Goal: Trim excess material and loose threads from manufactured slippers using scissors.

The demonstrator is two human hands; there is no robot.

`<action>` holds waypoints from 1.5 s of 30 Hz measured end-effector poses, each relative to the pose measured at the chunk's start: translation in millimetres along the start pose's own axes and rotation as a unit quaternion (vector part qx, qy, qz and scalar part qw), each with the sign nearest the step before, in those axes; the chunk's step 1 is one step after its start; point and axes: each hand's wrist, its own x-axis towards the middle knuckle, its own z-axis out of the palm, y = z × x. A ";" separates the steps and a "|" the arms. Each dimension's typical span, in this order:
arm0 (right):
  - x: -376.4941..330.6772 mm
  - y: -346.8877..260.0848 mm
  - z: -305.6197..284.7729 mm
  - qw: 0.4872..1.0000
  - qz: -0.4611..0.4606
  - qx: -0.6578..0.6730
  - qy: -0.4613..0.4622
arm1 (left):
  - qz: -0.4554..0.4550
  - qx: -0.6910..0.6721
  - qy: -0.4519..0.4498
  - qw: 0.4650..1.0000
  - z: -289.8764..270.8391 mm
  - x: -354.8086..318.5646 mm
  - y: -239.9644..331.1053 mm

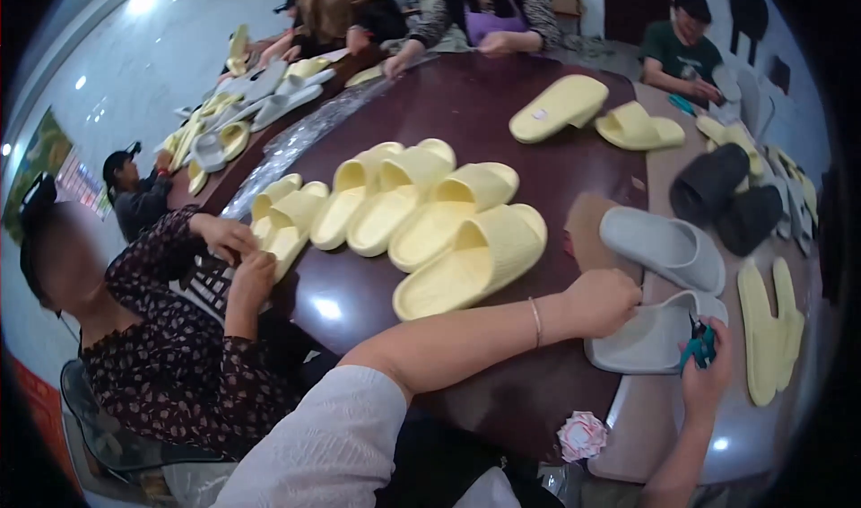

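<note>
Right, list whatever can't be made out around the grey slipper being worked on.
Head view only:
- Teal tool: small, mostly wrapped by the right hand; its tip and kind cannot be told.
- Grey slipper: its strap edge is covered by the left hand.
- Left-hand fingers: curled under, out of sight.
- Pink-and-white item at the table edge: too small to identify.

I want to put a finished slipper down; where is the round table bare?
Bare dark tabletop lies between the row of pale yellow foam slippers and the two yellow slippers farther off. A smaller patch sits before the row. Crowded: around the grey slippers at both hands, and the far-left rim.
</note>
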 end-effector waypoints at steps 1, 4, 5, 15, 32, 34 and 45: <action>1.3 -2.0 3.0 1.000 -0.021 -0.012 -0.006 | 0.024 0.007 0.013 1.000 -7.8 -11.8 -3.2; 0.0 0.6 10.1 0.993 -0.060 -0.101 0.000 | 0.067 -0.023 0.023 0.997 -22.8 -36.4 7.6; 2.3 5.0 7.8 0.982 -0.070 -0.176 0.017 | 0.090 -0.062 0.014 0.994 -24.2 -40.7 17.1; 12.4 29.6 4.5 0.988 0.081 -0.026 0.126 | 0.274 -0.085 0.075 0.955 -5.5 -67.8 57.4; 53.8 -66.0 64.2 0.992 0.104 -0.067 -0.008 | -0.061 -0.206 0.167 0.962 -39.8 -115.4 -30.8; 36.8 -86.6 51.3 0.988 0.063 -0.134 -0.046 | -0.089 -0.276 0.175 0.941 -38.8 -117.0 -31.7; -1.5 -118.1 75.0 0.895 -0.093 -0.410 -0.149 | -0.104 -0.380 0.189 0.899 -52.7 -131.8 -28.9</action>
